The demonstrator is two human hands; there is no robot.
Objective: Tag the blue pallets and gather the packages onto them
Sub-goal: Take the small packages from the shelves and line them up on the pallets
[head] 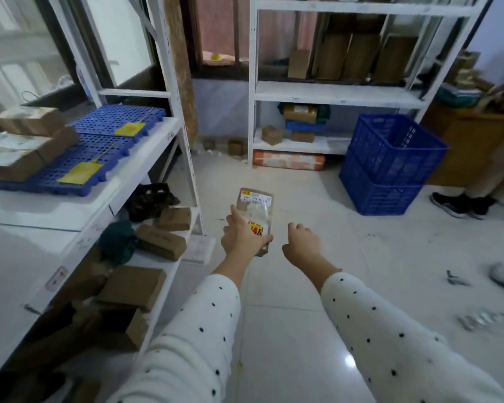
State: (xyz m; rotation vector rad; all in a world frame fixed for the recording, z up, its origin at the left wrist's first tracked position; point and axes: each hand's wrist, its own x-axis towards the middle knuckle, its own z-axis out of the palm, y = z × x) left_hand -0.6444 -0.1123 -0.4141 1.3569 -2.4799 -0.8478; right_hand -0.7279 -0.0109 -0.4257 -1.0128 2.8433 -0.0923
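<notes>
Up and to the left of both hands, two tagged blue pallets (pixel 99 146) lie on a shelf. Left hand (pixel 240 235) grips a package (pixel 255 210) at its near end; right hand (pixel 301 242) hangs loosely curled, holding nothing. Held one-handed by that end, the package may tip and drop.

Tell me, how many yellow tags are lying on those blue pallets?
2. One yellow tag lies at the near pallet's front corner; the other lies on the far pallet. The boxes could hide more.
</notes>
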